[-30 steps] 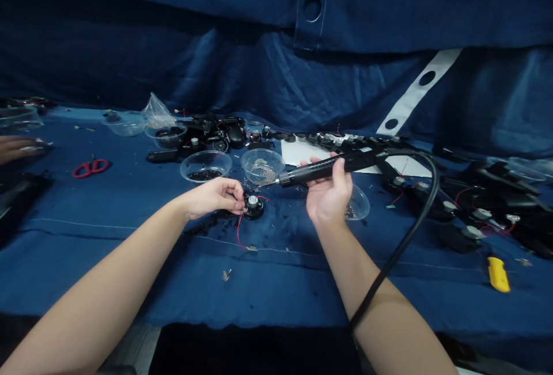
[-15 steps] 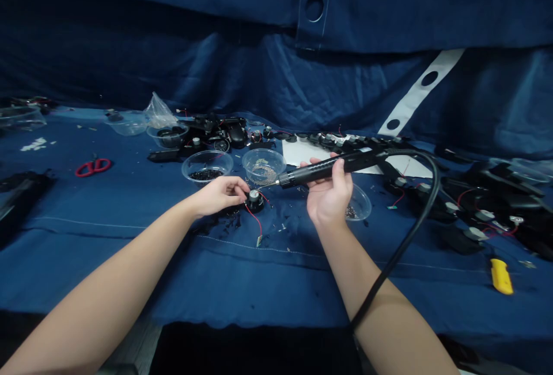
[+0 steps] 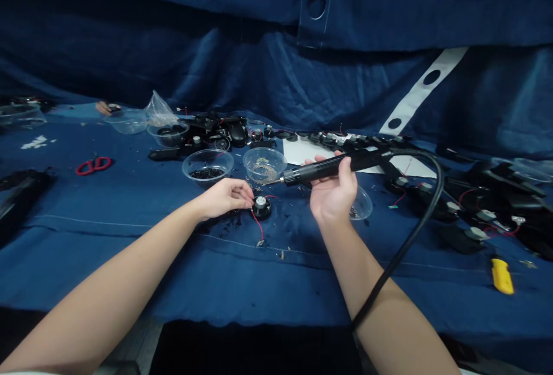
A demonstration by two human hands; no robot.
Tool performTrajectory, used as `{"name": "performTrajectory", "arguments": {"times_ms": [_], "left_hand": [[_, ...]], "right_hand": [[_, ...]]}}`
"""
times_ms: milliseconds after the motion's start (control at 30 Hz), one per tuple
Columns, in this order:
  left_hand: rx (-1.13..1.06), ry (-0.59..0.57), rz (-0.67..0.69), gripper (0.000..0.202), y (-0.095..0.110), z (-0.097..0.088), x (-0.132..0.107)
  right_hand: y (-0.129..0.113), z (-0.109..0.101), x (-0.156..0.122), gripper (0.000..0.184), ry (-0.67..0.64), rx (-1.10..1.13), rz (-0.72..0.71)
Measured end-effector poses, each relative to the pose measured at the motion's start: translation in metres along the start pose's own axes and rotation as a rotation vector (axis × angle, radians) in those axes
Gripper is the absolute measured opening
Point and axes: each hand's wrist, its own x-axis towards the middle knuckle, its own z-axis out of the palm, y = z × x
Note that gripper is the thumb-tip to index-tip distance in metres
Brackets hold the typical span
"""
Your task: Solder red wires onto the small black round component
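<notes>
My left hand point(image 3: 224, 198) lies on the blue cloth with its fingertips at the edge of a small round black speaker point(image 3: 261, 208), which has a silver centre and thin red wires. Whether those fingers grip it, I cannot tell. My right hand point(image 3: 334, 190) is shut around a black electric screwdriver point(image 3: 324, 170). Its thin tip points left, a little above and beyond the speaker, without touching it. A thick black cord point(image 3: 415, 234) curves from the screwdriver's rear end and down along my right forearm.
Clear plastic bowls of black screws point(image 3: 207, 163) and small metal screws point(image 3: 264, 164) stand beyond my hands. Another bowl point(image 3: 362, 203) sits partly behind my right hand. Red scissors point(image 3: 94, 165), a yellow cutter point(image 3: 502, 276) and heaps of black parts point(image 3: 488, 213) lie around. A co-worker's hand point(image 3: 103, 108) shows far left.
The speaker has shifted right, and my left hand has followed it. The screwdriver has barely moved. A person's hand at the far left edge has gone, and another shows near the far bowl.
</notes>
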Motion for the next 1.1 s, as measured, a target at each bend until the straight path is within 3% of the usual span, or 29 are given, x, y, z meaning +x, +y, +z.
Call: {"name": "performTrajectory", "arguments": {"times_ms": [200, 533, 700, 900, 1100], "left_hand": [[-0.049, 0.073, -0.017, 0.027, -0.002, 0.005, 0.004], [0.112, -0.027, 0.032, 0.022, 0.002, -0.002, 0.000], [0.293, -0.035, 0.061, 0.025, 0.010, -0.001, -0.004], [0.561, 0.027, 0.055, 0.046, 0.016, 0.011, -0.008], [0.647, 0.018, 0.152, 0.032, 0.012, 0.018, -0.009]], "right_hand": [[-0.001, -0.001, 0.000, 0.058, -0.026, -0.017, 0.010], [0.001, 0.001, -0.002, 0.055, -0.028, -0.045, 0.012], [0.000, 0.001, -0.003, 0.055, -0.026, -0.048, 0.017], [0.000, 0.000, -0.003, 0.056, -0.031, -0.047, 0.015], [0.000, 0.000, -0.003, 0.059, -0.031, -0.032, 0.022]]}}
